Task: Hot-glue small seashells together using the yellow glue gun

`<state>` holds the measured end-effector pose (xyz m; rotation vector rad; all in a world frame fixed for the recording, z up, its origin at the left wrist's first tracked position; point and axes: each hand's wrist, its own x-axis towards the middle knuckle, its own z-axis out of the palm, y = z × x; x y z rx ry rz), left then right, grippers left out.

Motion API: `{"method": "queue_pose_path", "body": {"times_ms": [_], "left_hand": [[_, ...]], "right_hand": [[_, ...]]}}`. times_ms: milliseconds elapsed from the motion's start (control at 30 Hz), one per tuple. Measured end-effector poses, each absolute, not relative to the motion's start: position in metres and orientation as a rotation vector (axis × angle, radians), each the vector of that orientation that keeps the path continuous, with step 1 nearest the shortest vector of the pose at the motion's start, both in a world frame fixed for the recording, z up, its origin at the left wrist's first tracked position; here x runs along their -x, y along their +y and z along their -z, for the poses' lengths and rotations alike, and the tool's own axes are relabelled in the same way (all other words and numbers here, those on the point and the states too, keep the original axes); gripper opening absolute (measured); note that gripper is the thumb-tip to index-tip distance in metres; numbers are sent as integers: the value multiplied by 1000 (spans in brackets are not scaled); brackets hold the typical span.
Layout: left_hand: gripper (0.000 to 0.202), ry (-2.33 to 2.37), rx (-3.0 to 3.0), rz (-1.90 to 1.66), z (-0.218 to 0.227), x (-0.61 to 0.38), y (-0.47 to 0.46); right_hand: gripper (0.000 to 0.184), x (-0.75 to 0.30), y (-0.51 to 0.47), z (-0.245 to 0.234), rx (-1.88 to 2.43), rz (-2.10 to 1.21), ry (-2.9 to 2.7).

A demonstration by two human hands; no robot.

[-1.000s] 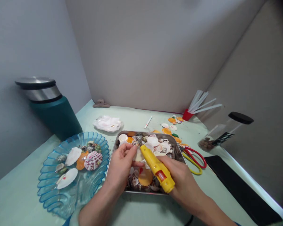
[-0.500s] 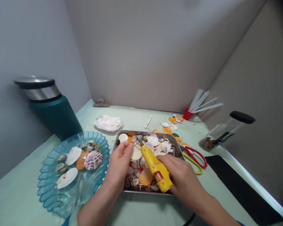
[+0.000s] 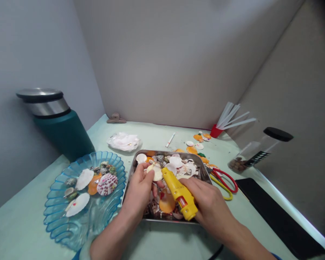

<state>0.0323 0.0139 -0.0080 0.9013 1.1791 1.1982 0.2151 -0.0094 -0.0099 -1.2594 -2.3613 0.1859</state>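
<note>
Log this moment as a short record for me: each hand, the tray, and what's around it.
Left hand: pinching a pale shell above the tray
Right hand: gripping a yellow glue gun
Gun tip: close to the pale shell; contact unclear
Tray: metal, holding many mixed shells
Left of tray: blue plate with shells; green bottle behind it
Right of tray: scissors with red and yellow handles; black-lidded jar
Far right: red cup holding white sticks
</note>
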Motion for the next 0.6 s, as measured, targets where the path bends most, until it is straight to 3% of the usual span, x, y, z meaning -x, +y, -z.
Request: {"method": "queue_pose_path", "body": {"times_ms": [133, 333, 600], "left_hand": [[29, 1187, -878, -1203, 11, -30, 14], [33, 1300, -818, -1360, 7, -28, 16], [47, 1265, -784, -1330, 10, -28, 19]], "right_hand": [[31, -218, -9, 11, 1263, -242, -2367], [47, -223, -2, -3, 1549, -174, -2359], [45, -232, -19, -22, 1573, -174, -2443]]}}
